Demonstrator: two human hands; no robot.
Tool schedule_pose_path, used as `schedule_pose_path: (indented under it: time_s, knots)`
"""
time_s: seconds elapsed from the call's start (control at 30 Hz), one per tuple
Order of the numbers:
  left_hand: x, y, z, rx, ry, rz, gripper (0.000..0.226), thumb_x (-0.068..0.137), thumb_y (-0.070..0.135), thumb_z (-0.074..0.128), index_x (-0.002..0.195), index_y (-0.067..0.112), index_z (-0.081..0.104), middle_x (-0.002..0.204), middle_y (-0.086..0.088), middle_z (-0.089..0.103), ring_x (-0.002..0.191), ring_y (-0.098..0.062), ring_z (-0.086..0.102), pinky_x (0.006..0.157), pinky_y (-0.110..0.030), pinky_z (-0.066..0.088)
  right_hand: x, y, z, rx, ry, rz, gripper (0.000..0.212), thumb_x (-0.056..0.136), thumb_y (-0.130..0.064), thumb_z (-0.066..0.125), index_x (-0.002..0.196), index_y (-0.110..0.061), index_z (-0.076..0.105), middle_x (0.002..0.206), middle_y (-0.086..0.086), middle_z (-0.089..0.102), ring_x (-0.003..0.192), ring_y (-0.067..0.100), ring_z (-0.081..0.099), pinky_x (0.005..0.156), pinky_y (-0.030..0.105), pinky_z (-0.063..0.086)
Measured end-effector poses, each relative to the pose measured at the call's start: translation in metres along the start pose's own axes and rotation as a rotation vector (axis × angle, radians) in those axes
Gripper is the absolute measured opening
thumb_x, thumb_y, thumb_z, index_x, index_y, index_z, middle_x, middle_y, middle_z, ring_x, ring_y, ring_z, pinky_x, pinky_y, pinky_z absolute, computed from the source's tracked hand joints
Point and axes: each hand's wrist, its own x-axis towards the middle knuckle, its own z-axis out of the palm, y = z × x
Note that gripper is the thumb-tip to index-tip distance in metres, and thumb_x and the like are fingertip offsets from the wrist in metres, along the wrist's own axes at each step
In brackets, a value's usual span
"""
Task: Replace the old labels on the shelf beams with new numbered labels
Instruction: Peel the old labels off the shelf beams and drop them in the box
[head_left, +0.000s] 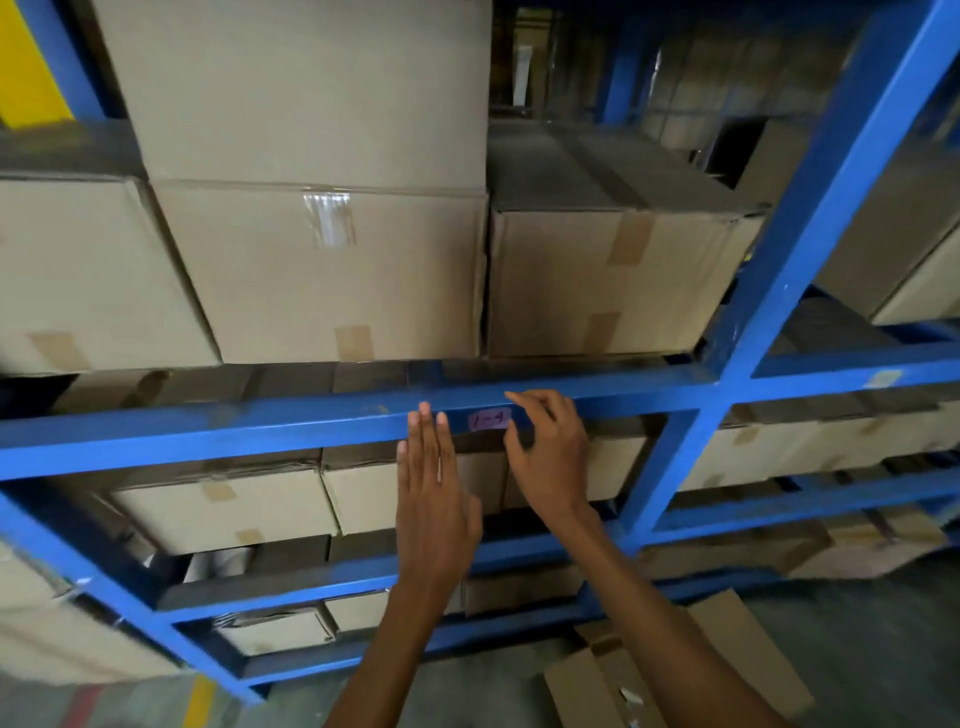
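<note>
— okay, head view, what have we got on the rack?
— purple label (489, 419), handwritten "1-4", stuck flat on the front face of the blue shelf beam (234, 431), left of the upright post (769, 291).
— and the hands?
— left hand (435, 493) is up with its fingers straight and close together, fingertips (425, 415) on the beam face just left of the label, not on it.
— right side?
— right hand (550, 457) is at the label's right end. forefinger reaches across the beam's top edge, thumb sits lower by the label's bottom corner, the two apart with the label's end between them. the other fingers are loosely curled. whether the thumb actually touches the label, can't tell, it's too blurred.
— surroundings?
— cardboard boxes (322, 270) stacked on the level above the beam, more on the levels below, and flattened cardboard (727, 660) lying on the floor at lower right.
</note>
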Motion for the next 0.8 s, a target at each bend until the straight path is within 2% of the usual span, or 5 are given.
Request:
schedule_pose_path:
  time_s: [0.2, 0.4, 0.57, 0.7, 0.8]
  knots:
    - [0.022, -0.018, 0.019, 0.041, -0.067, -0.05, 0.097, 0.086, 0.01, 0.059, 0.161, 0.0, -0.001, 0.171, -0.017, -0.014, 0.159, -0.031, -0.015, 0.131, -0.051, 0.007, -0.006, 0.008, 0.029, 0.018, 0.047, 0.147, 0.021, 0.087, -0.018, 0.073, 0.109, -0.018, 0.071, 0.106, -0.001, 0.07, 0.098, 0.015, 0.063, 0.083, 0.031, 0.055]
    - [0.031, -0.028, 0.036, 0.095, -0.041, -0.061, 0.104, 0.08, 0.011, 0.065, 0.161, -0.002, 0.002, 0.171, -0.021, -0.006, 0.159, -0.035, -0.007, 0.129, -0.055, 0.014, -0.015, 0.015, 0.05, 0.13, 0.104, 0.448, 0.013, 0.086, -0.023, 0.076, 0.097, -0.023, 0.071, 0.091, -0.009, 0.07, 0.07, -0.007, 0.055, 0.065, -0.003, 0.037]
    - [0.029, -0.034, 0.046, 0.2, -0.04, -0.066, 0.106, 0.08, 0.017, 0.069, 0.161, -0.002, 0.003, 0.17, -0.023, -0.004, 0.158, -0.036, -0.004, 0.128, -0.058, 0.015, -0.012, 0.016, 0.058, 0.27, 0.108, 0.552, 0.006, 0.087, -0.025, 0.076, 0.091, -0.025, 0.071, 0.078, -0.017, 0.066, 0.064, -0.01, 0.062, 0.058, 0.0, 0.043]
    - [0.028, -0.037, 0.051, 0.221, -0.027, -0.058, 0.105, 0.081, 0.016, 0.068, 0.16, 0.0, 0.001, 0.169, -0.022, -0.005, 0.158, -0.036, -0.003, 0.128, -0.058, 0.015, -0.009, 0.012, 0.061, 0.345, 0.136, 0.606, 0.017, 0.087, -0.021, 0.076, 0.086, -0.034, 0.065, 0.073, -0.028, 0.059, 0.08, -0.025, 0.058, 0.065, -0.006, 0.041]
    - [0.028, -0.035, 0.052, 0.221, -0.02, -0.066, 0.105, 0.081, 0.016, 0.068, 0.16, 0.0, 0.0, 0.169, -0.022, -0.005, 0.158, -0.036, -0.004, 0.129, -0.057, 0.014, -0.003, 0.013, 0.063, 0.429, 0.111, 0.69, 0.014, 0.087, -0.023, 0.077, 0.081, -0.031, 0.067, 0.075, -0.019, 0.067, 0.078, -0.012, 0.066, 0.069, 0.008, 0.051]
